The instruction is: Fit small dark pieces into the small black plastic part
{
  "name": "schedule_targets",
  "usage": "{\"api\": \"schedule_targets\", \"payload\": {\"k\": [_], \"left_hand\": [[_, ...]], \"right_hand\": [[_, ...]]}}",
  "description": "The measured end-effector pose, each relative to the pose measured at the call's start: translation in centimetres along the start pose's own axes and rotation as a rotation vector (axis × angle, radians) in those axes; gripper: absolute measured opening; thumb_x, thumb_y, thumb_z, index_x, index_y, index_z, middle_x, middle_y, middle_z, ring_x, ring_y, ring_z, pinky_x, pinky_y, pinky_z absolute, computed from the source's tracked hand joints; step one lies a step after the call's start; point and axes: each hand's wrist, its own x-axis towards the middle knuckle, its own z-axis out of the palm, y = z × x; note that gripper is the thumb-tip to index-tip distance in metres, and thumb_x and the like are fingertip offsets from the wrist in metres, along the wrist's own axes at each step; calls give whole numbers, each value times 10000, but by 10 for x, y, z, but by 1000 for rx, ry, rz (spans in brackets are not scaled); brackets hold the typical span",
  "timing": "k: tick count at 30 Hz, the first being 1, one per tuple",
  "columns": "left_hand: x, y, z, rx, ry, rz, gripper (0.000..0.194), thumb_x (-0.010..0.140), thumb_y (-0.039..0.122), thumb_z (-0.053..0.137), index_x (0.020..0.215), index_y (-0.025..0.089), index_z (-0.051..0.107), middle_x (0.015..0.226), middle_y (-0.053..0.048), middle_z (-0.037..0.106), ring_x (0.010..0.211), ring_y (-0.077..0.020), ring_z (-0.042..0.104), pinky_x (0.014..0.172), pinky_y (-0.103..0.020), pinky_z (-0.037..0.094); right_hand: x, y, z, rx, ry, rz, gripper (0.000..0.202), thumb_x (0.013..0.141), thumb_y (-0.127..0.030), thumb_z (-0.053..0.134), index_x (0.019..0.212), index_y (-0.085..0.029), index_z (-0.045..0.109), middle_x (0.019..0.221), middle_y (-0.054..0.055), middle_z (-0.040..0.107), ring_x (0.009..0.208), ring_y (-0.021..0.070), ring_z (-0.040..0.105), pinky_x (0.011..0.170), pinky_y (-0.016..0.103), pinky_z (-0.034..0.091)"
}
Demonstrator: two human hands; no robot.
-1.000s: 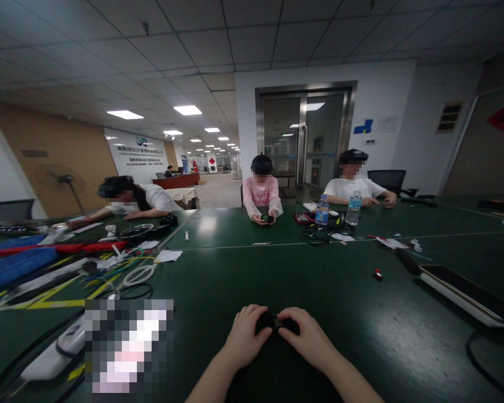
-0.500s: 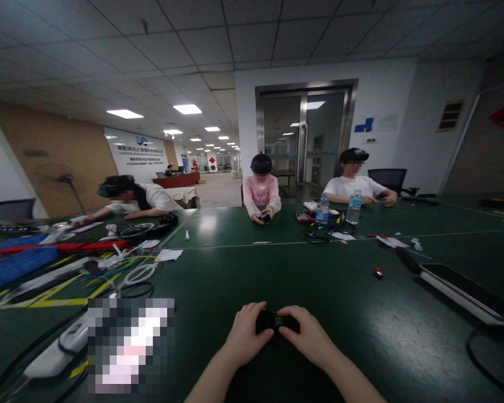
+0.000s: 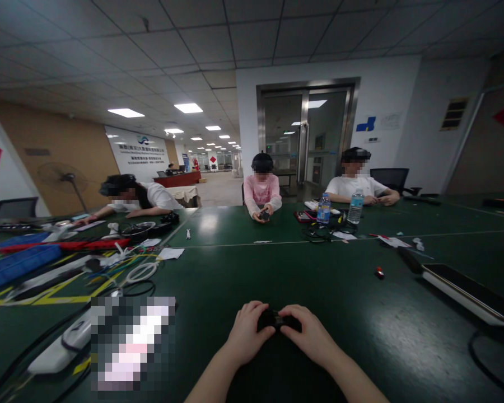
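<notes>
head view: black object (image 3: 279, 319) between left hand (image 3: 247, 331) and right hand (image 3: 309, 334), gripped by both

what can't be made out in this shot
- Head view: black object, ends hidden by the left hand and right hand.
- Head view: slab, far end cut off by the right edge.
- Head view: wall sign, lower lines too small to read.

We see a small black object (image 3: 278, 320) in the grip of the left hand (image 3: 248, 331) and the right hand (image 3: 307, 331), at the green worktop (image 3: 218, 274). Farther, two bottles (image 3: 355, 208) stand near a seated person in white (image 3: 348, 186).
</notes>
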Motion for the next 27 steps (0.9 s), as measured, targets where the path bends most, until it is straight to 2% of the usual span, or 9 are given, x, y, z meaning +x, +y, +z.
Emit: {"api": "schedule_targets", "payload": {"k": [9,16,22,27], "left_hand": [[0,3,-2,13,-8,0,417,778,321,546,1184,232,523,1242,-44,509,1128,-230,444,960,-334,344],[-2,9,-5,43,-17,-5,574,746,347,574,1283,199,434,1300,-70,476,1195,-240,402,1013,-347,301],[-1,8,-4,57,-18,8,438,782,333,528,1205,224,502,1260,-51,502,1158,-229,429,980,-339,331],[-1,6,-4,39,-20,3,417,785,332,525,1191,237,505,1263,-37,497,1149,-227,432,971,-337,333]], "right_hand": [[0,3,0,2,-5,-11,217,762,-246,599,973,-265,647,1065,6,623,1048,206,546,917,339,414],[3,5,3,-8,3,-17,212,755,-247,603,960,-248,655,1073,20,627,1055,215,544,934,343,401],[2,4,2,-8,4,-21,202,768,-266,588,958,-254,654,1063,19,634,1049,220,547,926,344,405],[2,3,1,-3,-6,-17,208,778,-262,581,975,-262,647,1070,6,626,1053,212,543,918,338,408]]}}
